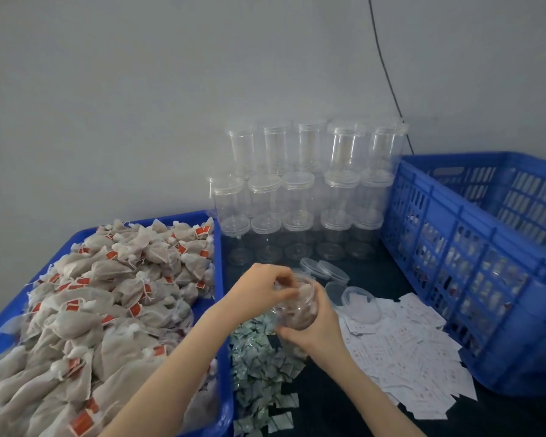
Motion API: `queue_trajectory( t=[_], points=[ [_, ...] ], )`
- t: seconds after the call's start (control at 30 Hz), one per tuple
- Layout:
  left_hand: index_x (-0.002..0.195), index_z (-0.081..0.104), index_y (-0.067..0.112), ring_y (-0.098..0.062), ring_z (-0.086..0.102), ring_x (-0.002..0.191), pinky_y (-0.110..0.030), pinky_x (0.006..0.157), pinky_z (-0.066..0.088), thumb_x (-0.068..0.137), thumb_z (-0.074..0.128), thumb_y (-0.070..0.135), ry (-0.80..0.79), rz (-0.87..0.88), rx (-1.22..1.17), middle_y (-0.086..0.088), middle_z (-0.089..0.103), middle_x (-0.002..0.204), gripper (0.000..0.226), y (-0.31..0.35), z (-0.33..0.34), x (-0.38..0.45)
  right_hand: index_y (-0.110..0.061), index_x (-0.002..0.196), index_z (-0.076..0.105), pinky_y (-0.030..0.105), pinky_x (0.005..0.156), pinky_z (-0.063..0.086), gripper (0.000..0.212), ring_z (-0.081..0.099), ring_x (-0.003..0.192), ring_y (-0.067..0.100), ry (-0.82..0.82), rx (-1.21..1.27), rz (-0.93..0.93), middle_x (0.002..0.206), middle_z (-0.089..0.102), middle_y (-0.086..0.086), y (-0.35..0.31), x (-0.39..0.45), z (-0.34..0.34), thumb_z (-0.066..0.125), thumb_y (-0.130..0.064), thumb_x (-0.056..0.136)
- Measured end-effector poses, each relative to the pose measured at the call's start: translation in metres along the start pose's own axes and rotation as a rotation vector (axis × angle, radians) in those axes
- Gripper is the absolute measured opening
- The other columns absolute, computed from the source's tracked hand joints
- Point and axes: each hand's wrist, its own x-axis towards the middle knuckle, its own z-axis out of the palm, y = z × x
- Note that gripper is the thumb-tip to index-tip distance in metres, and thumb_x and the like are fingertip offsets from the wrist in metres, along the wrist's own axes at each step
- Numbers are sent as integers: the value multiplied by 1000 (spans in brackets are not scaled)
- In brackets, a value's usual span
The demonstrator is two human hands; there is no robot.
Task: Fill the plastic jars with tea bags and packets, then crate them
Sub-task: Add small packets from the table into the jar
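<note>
Right hand (312, 323) is wrapped round tilted jar (297, 307) | left hand (265, 288) is pinched at its mouth, grasp unclear | tea bags (108, 294) lie left of it, nearer the left hand

The dark table surface (334, 414) offers little bare area; the open strip runs toward 6 o'clock between the heap of green packets (259, 367) and the spread of white paper slips (407, 351). At 9 o'clock the blue tray (224, 310) heaped with tea bags (92, 310) walls off that side. At 12 o'clock stacked clear plastic jars (300, 197) stand against the wall. At 3 o'clock the tall blue crate (454, 247) blocks lateral passage. Loose lids (323, 269) and an open jar (361, 302) on its side lie between the stack and the slips.
</note>
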Motion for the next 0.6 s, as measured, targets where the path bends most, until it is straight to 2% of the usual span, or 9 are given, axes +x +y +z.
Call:
queue_trajectory(
  t=[0.13,0.23,0.3,0.33,0.4,0.43,0.47,0.53,0.6],
  points=[
    [101,74,31,-7,63,93,-33,89,49,89,64,27,-186,29,112,9,73,99,17,13,8,9,-35,134,42,29,92,54,100,61,113,6,26,6,11,126,59,-9,5,-4,-12,83,-50,44],
    [102,74,32,-5,63,93,-29,86,50,91,61,27,-267,65,122,11,72,97,18,19,11,13,-44,128,41,15,88,51,94,58,112,-3,34,18,11,123,60,-15,11,-8,-19,83,-49,44],
    [94,74,36,8,60,82,-9,73,46,91,61,23,-194,64,-43,28,68,82,19,23,11,13,-44,128,42,15,88,50,93,59,110,-5,48,48,22,118,62,-18,16,-9,-24,85,-46,45],
    [88,72,38,12,59,78,-6,70,44,92,60,19,-100,46,-156,33,65,77,23,24,10,13,-46,125,44,14,87,50,91,59,109,-5,59,60,24,117,62,-21,19,-10,-26,86,-44,45],
    [85,68,37,10,61,81,-6,73,45,92,59,14,125,-43,-287,29,67,79,26,15,13,13,-47,121,46,15,87,51,87,60,110,-1,86,86,25,118,60,-20,24,-11,-30,87,-42,44],
    [87,69,33,5,62,82,-8,75,46,92,58,13,192,-99,-249,23,69,83,23,9,15,12,-47,120,47,20,88,53,87,61,110,3,98,103,32,120,60,-16,27,-12,-32,87,-41,43],
    [91,70,27,0,63,84,-13,78,48,92,59,13,176,-139,-131,17,69,90,18,0,18,12,-48,120,47,25,89,54,87,62,110,7,104,121,40,121,60,-12,29,-12,-33,86,-40,42],
    [105,68,20,-11,63,92,-25,84,52,90,61,18,-104,-187,186,5,69,103,17,-18,31,11,-55,117,47,22,90,53,85,61,109,2,115,119,40,119,61,-16,34,-13,-36,85,-41,42],
    [117,65,21,-16,62,100,-30,87,52,87,67,24,-411,-262,352,1,65,114,30,-32,49,8,-58,116,46,16,91,50,85,57,109,-7,121,97,33,117,58,-28,36,-13,-39,83,-44,41]
  ],
)
